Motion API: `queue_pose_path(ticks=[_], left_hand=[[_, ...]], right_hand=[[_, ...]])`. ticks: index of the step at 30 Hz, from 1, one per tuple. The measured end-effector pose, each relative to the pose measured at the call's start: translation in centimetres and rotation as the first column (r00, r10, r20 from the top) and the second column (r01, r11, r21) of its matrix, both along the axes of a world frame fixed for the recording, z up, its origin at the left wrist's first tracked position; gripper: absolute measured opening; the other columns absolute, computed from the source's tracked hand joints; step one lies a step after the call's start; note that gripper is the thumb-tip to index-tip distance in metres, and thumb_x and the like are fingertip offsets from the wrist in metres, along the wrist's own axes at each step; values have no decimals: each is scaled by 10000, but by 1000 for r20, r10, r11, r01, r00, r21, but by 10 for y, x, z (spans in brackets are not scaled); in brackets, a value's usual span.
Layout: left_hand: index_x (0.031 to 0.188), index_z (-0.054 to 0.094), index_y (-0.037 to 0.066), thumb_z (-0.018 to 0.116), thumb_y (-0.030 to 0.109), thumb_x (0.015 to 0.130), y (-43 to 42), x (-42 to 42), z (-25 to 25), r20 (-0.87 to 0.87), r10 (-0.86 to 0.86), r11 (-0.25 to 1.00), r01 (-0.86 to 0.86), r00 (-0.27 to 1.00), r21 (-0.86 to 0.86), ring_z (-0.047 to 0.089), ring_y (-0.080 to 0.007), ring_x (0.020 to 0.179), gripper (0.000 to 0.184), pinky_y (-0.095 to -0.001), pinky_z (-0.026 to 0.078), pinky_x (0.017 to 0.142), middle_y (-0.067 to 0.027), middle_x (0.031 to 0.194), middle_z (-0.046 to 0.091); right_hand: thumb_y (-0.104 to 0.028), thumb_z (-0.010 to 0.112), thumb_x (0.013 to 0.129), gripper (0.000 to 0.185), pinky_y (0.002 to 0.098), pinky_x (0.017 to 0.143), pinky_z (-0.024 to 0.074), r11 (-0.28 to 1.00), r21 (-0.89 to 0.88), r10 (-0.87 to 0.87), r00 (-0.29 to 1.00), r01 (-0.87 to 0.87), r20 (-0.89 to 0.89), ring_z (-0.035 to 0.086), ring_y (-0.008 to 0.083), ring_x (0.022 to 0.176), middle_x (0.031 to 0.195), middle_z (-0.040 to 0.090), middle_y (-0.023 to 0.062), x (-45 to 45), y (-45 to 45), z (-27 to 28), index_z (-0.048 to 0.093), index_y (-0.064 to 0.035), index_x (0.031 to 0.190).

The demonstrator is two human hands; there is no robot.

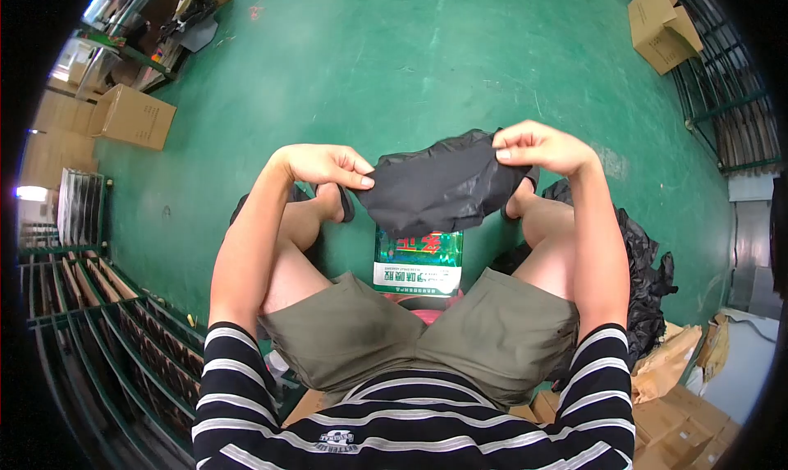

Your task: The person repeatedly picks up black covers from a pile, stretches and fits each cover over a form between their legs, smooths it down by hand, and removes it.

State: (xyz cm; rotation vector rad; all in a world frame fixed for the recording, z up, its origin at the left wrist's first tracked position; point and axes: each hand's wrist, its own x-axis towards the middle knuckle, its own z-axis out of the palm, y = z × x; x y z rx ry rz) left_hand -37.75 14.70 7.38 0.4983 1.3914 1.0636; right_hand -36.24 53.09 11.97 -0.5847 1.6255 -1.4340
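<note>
A piece of thin black fabric (443, 183) with a ruffled upper edge is stretched between my two hands, above the green tin. My left hand (327, 165) pinches its left end between thumb and fingers. At the upper right corner, my right hand (543, 146) pinches the other end. Below the fabric, between my knees, stands a green and white tin (419, 275) with printed characters, its top part hidden by the fabric. More crumpled black material (647, 265) lies in a pile beside my right leg.
Cardboard boxes stand on the green floor (394, 68): one at the left (135, 117), one at the upper right (663, 27). Green metal racks (107, 330) flank the left side, with another rack (726, 100) at right. Brown paper (666, 357) lies behind the black pile.
</note>
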Motion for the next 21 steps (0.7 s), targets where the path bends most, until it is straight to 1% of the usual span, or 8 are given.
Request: queue_pose_path(ticks=[5, 6, 8, 9, 10, 11, 18, 21], left_hand=[[679, 332, 44, 466, 208, 1016, -10, 57, 27, -134, -220, 962, 237, 966, 136, 271, -52, 687, 398, -272, 321, 628, 72, 705, 272], [675, 320, 46, 454, 180, 1017, -12, 70, 43, -17, -231, 965, 231, 973, 122, 285, -51, 701, 391, -259, 328, 649, 58, 698, 293], [611, 323, 45, 487, 202, 998, -26, 86, 37, -316, -262, 937, 319, 912, 144, 338, -35, 689, 449, -236, 347, 644, 50, 674, 350], [598, 347, 64, 534, 244, 974, -25, 95, 40, 59, -167, 967, 152, 984, 203, 337, -23, 651, 457, -230, 336, 599, 62, 670, 354], [620, 376, 79, 544, 246, 969, -34, 94, 25, 2, -98, 988, 98, 995, 116, 325, -26, 616, 422, -228, 323, 569, 68, 662, 344], [641, 405, 94, 553, 248, 964, -44, 95, 10, -57, -35, 999, 36, 998, 31, 313, -29, 581, 387, -226, 310, 538, 74, 654, 335], [998, 559, 115, 554, 244, 965, -19, 50, -166, 360, 744, 618, -785, 562, -52, 484, -11, 639, 134, -145, 349, 475, 74, 886, 528], [1189, 569, 89, 547, 280, 967, -10, 25, -216, 49, 822, 565, -804, 567, -183, 533, -23, 748, 293, -192, 413, 645, 87, 1001, 617]], right_hand=[[-325, 612, 933, 259, 265, 825, 398, 992, 108, 61, 998, -60, -5, 443, 95, 916, 847, 534, -45, 75, -2, 7, 647, -87, 1030], [-379, 620, 918, 290, 324, 898, 372, 922, 366, 181, 976, -125, -122, 375, 169, 1090, 860, 538, -3, 87, 7, 5, 672, -134, 1066], [-369, 616, 922, 288, 298, 856, 356, 985, 173, 124, 690, 2, -713, 382, 151, 1011, 811, 511, -10, 110, 8, 0, 671, -126, 1065], [-319, 630, 905, 262, 265, 785, 387, 997, 57, -22, 863, 58, -504, 430, 143, 1016, 974, 483, 55, 117, -5, 9, 646, -67, 973], [-269, 645, 889, 263, 231, 714, 418, 989, -41, -150, 960, 145, -238, 479, 135, 1021, 1138, 456, 120, 120, -15, 14, 622, -7, 881], [-271, 623, 913, 223, 192, 551, 337, 980, 121, -195, 898, 159, 396, 468, 40, 742, 871, 530, -26, 119, -11, -8, 609, -51, 874], [-301, 600, 934, 198, 208, 565, 346, 751, 314, -654, 721, 581, 228, 465, 30, 631, 712, 542, -85, 70, -32, -202, 639, -121, 864], [-265, 619, 925, 223, 226, 588, 371, 634, 246, -765, 642, 733, 57, 485, 53, 640, 733, 586, -55, 45, -32, -280, 665, -54, 869]])
